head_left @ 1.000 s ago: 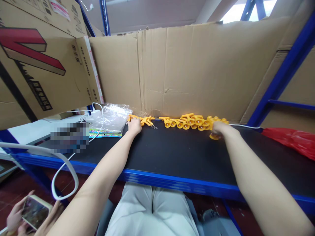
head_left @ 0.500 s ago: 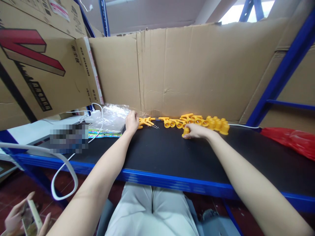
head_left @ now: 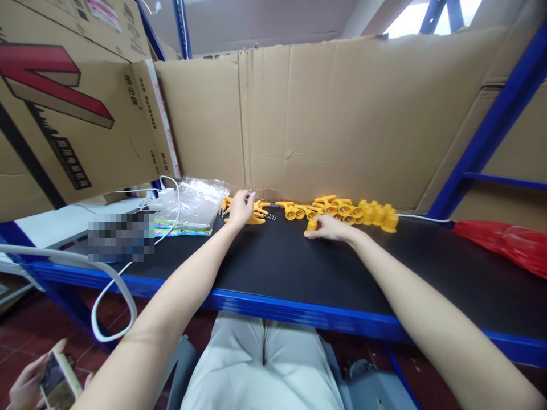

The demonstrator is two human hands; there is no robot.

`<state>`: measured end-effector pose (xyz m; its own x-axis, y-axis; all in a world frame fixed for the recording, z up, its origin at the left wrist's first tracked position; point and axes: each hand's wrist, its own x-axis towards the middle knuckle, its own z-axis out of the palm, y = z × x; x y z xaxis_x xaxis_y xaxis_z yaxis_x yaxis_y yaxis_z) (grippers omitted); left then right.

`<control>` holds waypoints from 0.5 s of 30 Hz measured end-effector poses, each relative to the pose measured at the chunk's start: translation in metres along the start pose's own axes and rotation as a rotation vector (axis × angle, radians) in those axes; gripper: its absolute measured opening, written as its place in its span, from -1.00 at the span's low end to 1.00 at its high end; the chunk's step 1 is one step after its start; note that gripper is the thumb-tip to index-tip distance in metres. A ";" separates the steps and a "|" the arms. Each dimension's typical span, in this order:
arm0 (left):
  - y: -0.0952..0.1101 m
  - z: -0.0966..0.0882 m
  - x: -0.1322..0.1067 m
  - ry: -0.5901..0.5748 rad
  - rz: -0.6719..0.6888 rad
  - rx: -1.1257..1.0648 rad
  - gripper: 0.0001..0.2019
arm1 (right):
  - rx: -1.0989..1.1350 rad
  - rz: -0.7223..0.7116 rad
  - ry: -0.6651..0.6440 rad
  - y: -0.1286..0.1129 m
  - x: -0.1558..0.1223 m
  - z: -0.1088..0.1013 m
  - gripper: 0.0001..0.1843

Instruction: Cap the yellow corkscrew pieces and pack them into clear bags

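**A:** Left hand (head_left: 241, 206): what does it hold?

**B:** The fingers are pinched together over the T-pieces (head_left: 256, 214). Whether anything small sits in that grip cannot be told. The T-pieces lie just under and beside it, on the table (head_left: 299, 273).

**A:** And the right hand (head_left: 332, 228)?

**B:** Its grip is closed on one yellow cap (head_left: 311, 226), held at the fingertips with the cap's base touching the table. The row (head_left: 342, 209) of similar parts lies just beyond the knuckles, along the cardboard (head_left: 325, 114).

**A:** How is such a hold best managed?

**B:** In my judgement, pinch the cap by its sides. Lift it clear rather than dragging it, so the row behind the grip is not knocked. Keep the left fingertips low over the T-pieces.

**A:** And nearby?

**B:** A bag (head_left: 194, 200) lies left of the left grip. Another person's phone (head_left: 53, 382) is well apart, below.
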<state>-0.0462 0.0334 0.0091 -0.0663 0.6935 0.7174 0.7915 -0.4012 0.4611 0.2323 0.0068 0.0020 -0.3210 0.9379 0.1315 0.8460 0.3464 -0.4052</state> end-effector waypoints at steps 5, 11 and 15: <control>0.006 0.014 -0.011 -0.249 -0.012 -0.150 -0.76 | -0.032 -0.013 -0.040 -0.004 0.000 0.002 -0.67; 0.003 0.030 -0.022 -0.464 0.087 -0.021 -0.88 | -0.048 0.007 -0.047 -0.008 -0.001 0.001 -0.67; 0.003 0.035 -0.026 -0.572 0.249 0.065 -0.86 | -0.078 0.001 -0.039 -0.012 -0.003 0.002 -0.69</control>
<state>-0.0211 0.0349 -0.0263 0.4459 0.8019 0.3976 0.7782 -0.5668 0.2705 0.2218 0.0000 0.0051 -0.3357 0.9371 0.0951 0.8763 0.3478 -0.3334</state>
